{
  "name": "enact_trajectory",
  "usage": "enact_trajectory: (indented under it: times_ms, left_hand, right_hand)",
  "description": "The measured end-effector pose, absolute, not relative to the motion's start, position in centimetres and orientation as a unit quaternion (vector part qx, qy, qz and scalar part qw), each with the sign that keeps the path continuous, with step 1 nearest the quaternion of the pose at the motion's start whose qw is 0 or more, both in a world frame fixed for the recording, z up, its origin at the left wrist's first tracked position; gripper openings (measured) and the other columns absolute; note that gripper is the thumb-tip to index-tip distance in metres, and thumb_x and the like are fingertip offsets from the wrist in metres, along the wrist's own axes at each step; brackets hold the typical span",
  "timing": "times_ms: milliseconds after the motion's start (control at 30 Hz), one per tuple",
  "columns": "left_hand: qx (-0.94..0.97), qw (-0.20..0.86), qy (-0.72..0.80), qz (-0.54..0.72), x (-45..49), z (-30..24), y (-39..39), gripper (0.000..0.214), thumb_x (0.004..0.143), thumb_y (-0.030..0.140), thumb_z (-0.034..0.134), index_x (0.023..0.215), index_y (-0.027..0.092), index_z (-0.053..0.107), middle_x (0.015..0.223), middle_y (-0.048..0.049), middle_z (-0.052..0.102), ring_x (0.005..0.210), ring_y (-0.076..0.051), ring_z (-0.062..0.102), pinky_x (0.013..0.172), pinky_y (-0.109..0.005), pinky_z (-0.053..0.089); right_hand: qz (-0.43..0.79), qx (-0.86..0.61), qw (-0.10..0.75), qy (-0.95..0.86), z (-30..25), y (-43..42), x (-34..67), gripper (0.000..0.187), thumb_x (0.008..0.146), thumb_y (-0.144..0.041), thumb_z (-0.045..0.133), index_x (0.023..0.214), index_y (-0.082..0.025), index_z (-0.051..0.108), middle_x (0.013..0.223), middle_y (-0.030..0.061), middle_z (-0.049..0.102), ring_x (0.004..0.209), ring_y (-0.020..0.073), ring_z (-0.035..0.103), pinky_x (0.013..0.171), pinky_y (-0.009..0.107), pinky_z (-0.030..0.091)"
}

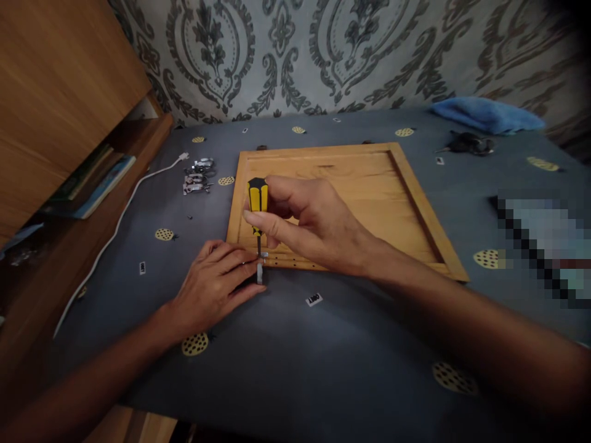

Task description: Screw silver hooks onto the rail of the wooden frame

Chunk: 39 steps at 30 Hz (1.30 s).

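A yellow-and-black screwdriver stands upright in my right hand, its handle gripped between thumb and fingers. Its tip meets a small metal hinge at the near left edge of a framed wooden panel. My left hand is closed on that hinge, thumb below and fingers above, holding it against the panel. The screw under the tip is too small to make out. Several dark holes run along the panel's near edge to the right of the hinge.
Several metal hinges lie in a pile left of the panel, near a white cable. A blue cloth, a dark tangled object and a blurred-out device sit on the right. A wooden cabinet borders the left.
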<state>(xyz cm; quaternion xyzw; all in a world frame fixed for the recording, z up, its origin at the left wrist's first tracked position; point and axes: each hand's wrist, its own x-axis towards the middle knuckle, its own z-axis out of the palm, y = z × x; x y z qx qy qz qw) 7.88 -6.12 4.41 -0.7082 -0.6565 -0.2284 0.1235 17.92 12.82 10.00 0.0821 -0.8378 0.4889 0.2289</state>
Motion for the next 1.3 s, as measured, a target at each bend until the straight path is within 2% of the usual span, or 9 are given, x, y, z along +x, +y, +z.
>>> enact_trajectory:
  times_ms: [467, 667, 833, 1133, 1300]
  left_hand:
    - [-0.709, 0.116, -0.657, -0.226, 7.9, 4.5, -6.1, 0.020, 0.101, 0.036, 0.058, 0.105, 0.018, 0.067, 0.104, -0.0056, 0.075, 0.095, -0.022, 0.067, 0.084, -0.040, 0.044]
    - [-0.713, 0.114, -0.653, -0.228, 7.9, 4.5, -6.1, 0.019, 0.100, 0.035, 0.060, 0.107, 0.018, 0.066, 0.104, -0.0056, 0.075, 0.096, -0.022, 0.067, 0.083, -0.039, 0.044]
    - [-0.710, 0.111, -0.655, -0.234, 7.9, 4.5, -6.1, 0.019, 0.100, 0.035, 0.059, 0.108, 0.018, 0.065, 0.106, -0.0055, 0.074, 0.099, -0.022, 0.066, 0.086, -0.040, 0.044]
    - [-0.711, 0.114, -0.651, -0.240, 7.8, 4.5, -6.1, 0.018, 0.099, 0.033, 0.062, 0.107, 0.018, 0.066, 0.107, -0.0057, 0.075, 0.099, -0.022, 0.067, 0.087, -0.039, 0.045]
    - [-0.713, 0.113, -0.653, -0.230, 7.9, 4.6, -6.0, 0.020, 0.101, 0.034, 0.058, 0.106, 0.017, 0.066, 0.104, -0.0056, 0.075, 0.097, -0.022, 0.067, 0.085, -0.040, 0.044]
  right_hand:
    - [0.464, 0.089, 0.244, -0.847, 9.7, 13.2, 17.7, 0.027, 0.099, -0.034, 0.059, 0.078, -0.019, 0.051, 0.065, -0.0044, 0.047, 0.059, 0.0094, 0.044, 0.052, 0.024, 0.037]
    - [0.507, 0.084, 0.229, -0.827, 9.5, 13.5, 17.4, 0.031, 0.098, -0.041, 0.059, 0.079, -0.018, 0.053, 0.062, -0.0051, 0.053, 0.054, 0.0082, 0.049, 0.052, 0.024, 0.039]
    - [0.524, 0.058, 0.231, -0.818, 9.0, 14.0, 16.9, 0.032, 0.098, -0.040, 0.060, 0.077, -0.017, 0.051, 0.060, -0.0057, 0.052, 0.052, 0.0078, 0.055, 0.052, 0.024, 0.038]
    - [0.516, 0.039, 0.243, -0.820, 8.5, 14.5, 16.6, 0.028, 0.099, -0.033, 0.058, 0.077, -0.017, 0.050, 0.062, -0.0048, 0.052, 0.053, 0.0069, 0.054, 0.052, 0.023, 0.036]
    - [0.490, 0.072, 0.256, -0.830, 9.2, 13.5, 17.1, 0.034, 0.097, -0.037, 0.062, 0.073, -0.020, 0.044, 0.058, -0.0066, 0.046, 0.054, 0.0076, 0.044, 0.052, 0.024, 0.032]
